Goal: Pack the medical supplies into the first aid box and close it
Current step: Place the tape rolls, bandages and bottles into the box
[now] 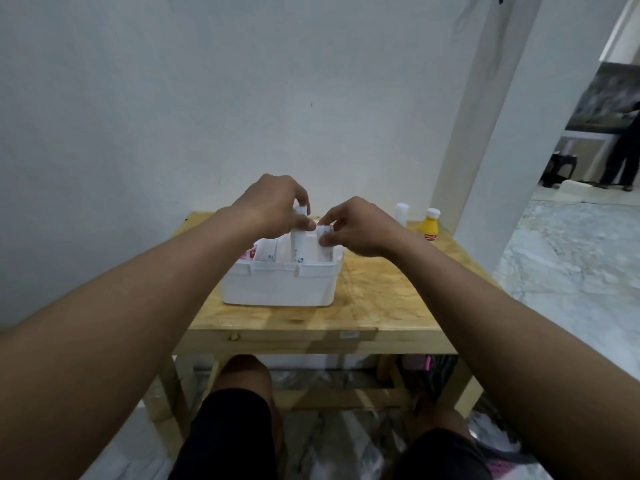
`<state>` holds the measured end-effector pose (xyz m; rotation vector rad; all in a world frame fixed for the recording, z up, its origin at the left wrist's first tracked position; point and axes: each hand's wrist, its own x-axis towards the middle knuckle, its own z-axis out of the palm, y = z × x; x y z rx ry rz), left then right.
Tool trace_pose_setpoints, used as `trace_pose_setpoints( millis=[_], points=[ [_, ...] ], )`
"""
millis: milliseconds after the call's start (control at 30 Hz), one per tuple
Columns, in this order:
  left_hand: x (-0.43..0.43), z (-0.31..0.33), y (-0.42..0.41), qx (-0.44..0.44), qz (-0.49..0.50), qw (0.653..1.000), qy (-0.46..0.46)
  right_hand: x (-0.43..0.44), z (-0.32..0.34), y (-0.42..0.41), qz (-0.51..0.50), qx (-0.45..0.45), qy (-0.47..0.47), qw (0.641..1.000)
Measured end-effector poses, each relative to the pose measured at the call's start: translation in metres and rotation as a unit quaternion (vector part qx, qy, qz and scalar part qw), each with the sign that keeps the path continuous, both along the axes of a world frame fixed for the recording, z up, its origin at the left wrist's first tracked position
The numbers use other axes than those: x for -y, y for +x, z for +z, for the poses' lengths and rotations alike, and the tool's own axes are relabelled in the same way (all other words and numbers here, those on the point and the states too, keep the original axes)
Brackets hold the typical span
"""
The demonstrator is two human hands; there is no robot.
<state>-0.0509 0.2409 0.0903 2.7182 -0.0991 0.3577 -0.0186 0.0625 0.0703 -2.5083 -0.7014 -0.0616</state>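
A white first aid box (pixel 280 287) stands open on the wooden table (pixel 377 292). Several white packages stand upright inside it; one at the left shows red print (pixel 250 253). My left hand (pixel 277 206) grips the top of a tall white tube (pixel 298 244) standing in the box. My right hand (pixel 356 228) pinches a white packet (pixel 325 233) at the box's right end. A white bottle (pixel 401 212) and a yellow bottle with a white cap (pixel 430 225) stand on the table's far right, outside the box.
The table stands against a white wall, with a white pillar (pixel 491 133) at its right. My knees are under the table's front edge. A person stands far off at the right in another room (pixel 623 143).
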Motion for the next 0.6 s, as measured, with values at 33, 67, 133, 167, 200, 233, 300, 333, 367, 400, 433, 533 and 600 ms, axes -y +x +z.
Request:
trace_pose_setpoints(
  millis=[33, 67, 133, 167, 200, 233, 300, 333, 367, 400, 433, 533, 600],
  points=[
    [0.0009, -0.0003, -0.0009, -0.007, -0.002, 1.000, 0.003, 0.0006, 0.0005, -0.0010, 0.001, 0.005, -0.011, 1.000],
    [0.0014, -0.0003, -0.0013, -0.017, -0.004, 1.000, 0.006, 0.0012, 0.0009, -0.0021, 0.001, 0.008, -0.024, 1.000],
    [0.0019, 0.0009, -0.0005, -0.031, -0.006, 0.999, 0.018, 0.0023, 0.0019, -0.0041, 0.000, 0.011, -0.044, 0.999],
    [0.0020, 0.0017, 0.0004, -0.036, -0.005, 0.999, 0.026, 0.0025, 0.0018, -0.0050, -0.002, 0.009, -0.048, 0.999],
    [0.0025, 0.0030, 0.0010, -0.043, -0.004, 0.998, 0.034, 0.0023, 0.0017, -0.0058, -0.004, 0.005, -0.049, 0.999],
    [0.0036, 0.0043, 0.0010, -0.051, -0.004, 0.998, 0.043, 0.0022, 0.0016, -0.0065, -0.005, 0.001, -0.049, 0.999],
    [0.0056, 0.0057, 0.0009, -0.063, -0.006, 0.997, 0.053, 0.0021, 0.0015, -0.0079, -0.006, -0.006, -0.051, 0.999],
    [0.0060, 0.0059, 0.0008, -0.065, -0.006, 0.996, 0.056, 0.0021, 0.0017, -0.0082, -0.005, -0.008, -0.053, 0.999],
    [0.0064, 0.0056, 0.0004, -0.063, -0.005, 0.996, 0.060, 0.0022, 0.0018, -0.0086, -0.002, -0.010, -0.055, 0.998],
    [0.0065, 0.0049, -0.0001, -0.060, -0.003, 0.996, 0.069, 0.0021, 0.0017, -0.0085, 0.001, -0.011, -0.057, 0.998],
    [0.0065, 0.0036, -0.0006, -0.057, -0.001, 0.995, 0.080, 0.0022, 0.0016, -0.0084, 0.003, -0.012, -0.059, 0.998],
    [0.0065, -0.0006, -0.0022, -0.062, 0.006, 0.992, 0.107, 0.0021, 0.0016, -0.0086, 0.011, -0.017, -0.066, 0.998],
    [0.0070, -0.0025, -0.0036, -0.075, 0.012, 0.990, 0.123, 0.0022, 0.0022, -0.0092, 0.018, -0.021, -0.075, 0.997]
  ],
)
